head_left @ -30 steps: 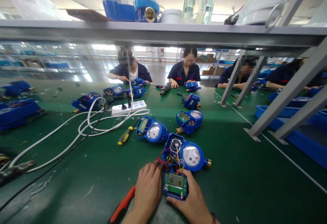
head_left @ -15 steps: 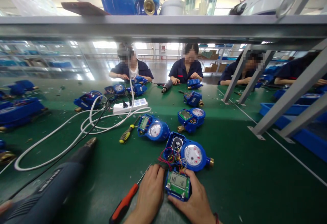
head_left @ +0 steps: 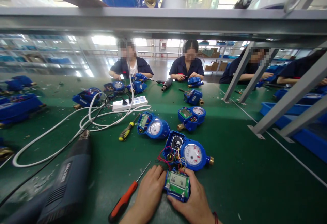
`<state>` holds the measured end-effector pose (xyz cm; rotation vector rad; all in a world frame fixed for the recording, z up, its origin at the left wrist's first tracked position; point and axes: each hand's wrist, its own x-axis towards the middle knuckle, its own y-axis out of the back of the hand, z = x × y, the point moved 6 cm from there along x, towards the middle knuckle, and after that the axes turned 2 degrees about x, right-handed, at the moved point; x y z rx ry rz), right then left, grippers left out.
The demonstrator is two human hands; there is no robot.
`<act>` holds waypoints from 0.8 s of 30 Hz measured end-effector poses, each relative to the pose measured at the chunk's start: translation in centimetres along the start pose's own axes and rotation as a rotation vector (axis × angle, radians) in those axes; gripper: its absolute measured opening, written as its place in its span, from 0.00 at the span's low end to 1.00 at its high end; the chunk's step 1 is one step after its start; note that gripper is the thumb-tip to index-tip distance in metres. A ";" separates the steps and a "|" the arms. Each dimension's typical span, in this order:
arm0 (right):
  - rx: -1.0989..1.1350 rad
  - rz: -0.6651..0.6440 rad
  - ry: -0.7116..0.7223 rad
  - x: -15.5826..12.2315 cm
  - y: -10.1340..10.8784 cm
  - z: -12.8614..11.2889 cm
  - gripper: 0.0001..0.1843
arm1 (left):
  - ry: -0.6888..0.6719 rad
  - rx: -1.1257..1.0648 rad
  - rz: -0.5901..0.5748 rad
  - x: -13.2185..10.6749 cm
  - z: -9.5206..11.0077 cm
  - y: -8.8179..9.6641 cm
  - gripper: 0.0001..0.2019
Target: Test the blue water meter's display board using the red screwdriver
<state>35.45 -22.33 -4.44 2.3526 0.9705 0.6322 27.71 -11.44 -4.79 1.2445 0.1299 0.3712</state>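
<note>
My left hand (head_left: 149, 194) and my right hand (head_left: 194, 202) both grip a small blue display module (head_left: 177, 184) with a green board and an LCD. Coloured wires join the module to an open blue water meter (head_left: 186, 150) lying just beyond it on the green table (head_left: 242, 169). A red-handled screwdriver (head_left: 126, 198) lies to the left of my left hand, touching nothing I hold.
A dark heat gun (head_left: 67, 186) lies at the near left. Two more blue meters (head_left: 152, 125) (head_left: 191, 115), a yellow-handled screwdriver (head_left: 127, 131), white cables and a power strip (head_left: 130, 103) lie farther out. Several seated people work across the table. Grey frame legs (head_left: 286, 104) stand at right.
The heat gun has come in from the left and now rests on the table nearer to me. My hands keep hold of the display module, and the view has shifted slightly.
</note>
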 end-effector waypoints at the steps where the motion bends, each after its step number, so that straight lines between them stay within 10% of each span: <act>1: 0.002 0.007 0.000 0.0 0.0 0.0 0.33 | 0.007 -0.025 0.010 -0.1 -0.2 0.2 0.10; 10: 0.052 -0.002 -0.054 0.0 0.1 0.4 0.32 | 0.144 -0.174 0.067 -1.0 -4.2 4.2 0.10; 24: 0.220 0.173 -0.075 -0.3 -0.5 2.3 0.28 | 0.090 0.221 0.074 -0.6 -2.9 0.3 0.07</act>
